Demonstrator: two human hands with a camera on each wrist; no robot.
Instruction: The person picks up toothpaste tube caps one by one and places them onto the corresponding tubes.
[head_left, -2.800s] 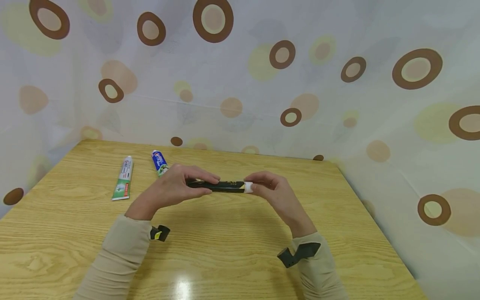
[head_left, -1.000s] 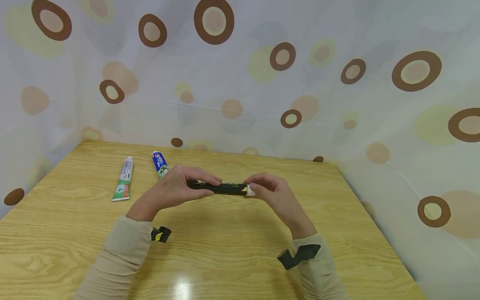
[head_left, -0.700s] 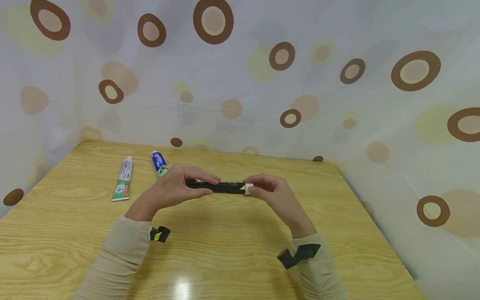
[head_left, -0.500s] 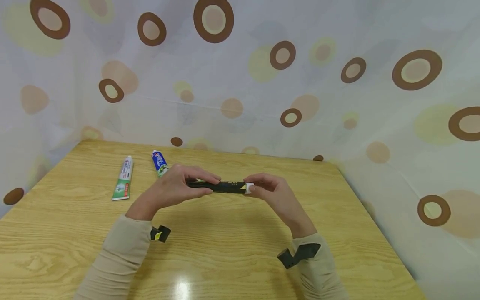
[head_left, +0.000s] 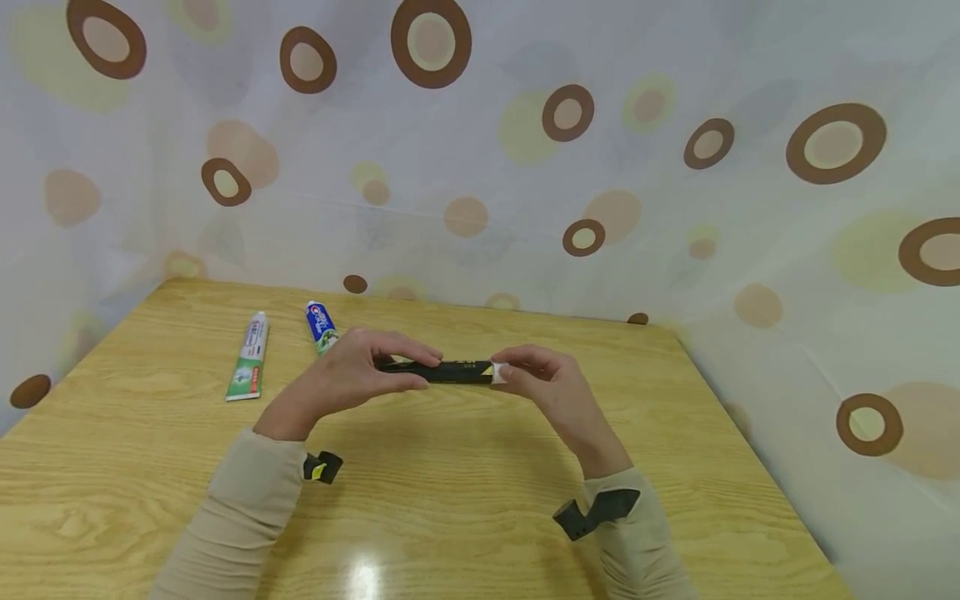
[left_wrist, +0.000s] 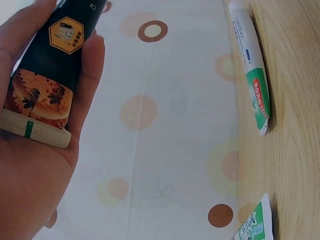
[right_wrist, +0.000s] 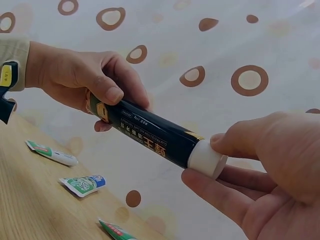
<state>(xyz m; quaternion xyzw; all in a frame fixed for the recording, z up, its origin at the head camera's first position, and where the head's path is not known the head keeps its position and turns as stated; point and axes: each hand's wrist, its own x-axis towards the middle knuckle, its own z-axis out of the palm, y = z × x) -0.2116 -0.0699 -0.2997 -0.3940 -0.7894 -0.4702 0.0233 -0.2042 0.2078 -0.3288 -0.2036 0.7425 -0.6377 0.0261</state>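
A black toothpaste tube (head_left: 465,373) with gold lettering lies level in the air between both hands. Thumb and fingers of my left hand (head_left: 348,377) grip its flat end, which shows a honeycomb picture in the left wrist view. At the other end, my right hand (head_left: 555,400) pinches the white cap (right_wrist: 206,158) between thumb and fingers. The cap sits on the tube's end in the right wrist view. Beyond my left hand, a blue and green toothpaste tube (head_left: 321,327) is partly hidden. A white and green toothpaste tube (head_left: 248,357) lies left of it.
The wooden table (head_left: 450,500) bears the loose tubes near its back left. Another green tube (right_wrist: 116,231) shows at the bottom edge of the right wrist view. Behind the table hangs a pale curtain (head_left: 480,167) patterned with brown rings.
Both hands keep nearly the same place and grip. The black toothpaste tube has tipped slightly and come back level, with small shifts of the right fingers at the cap. The other tubes lie still.
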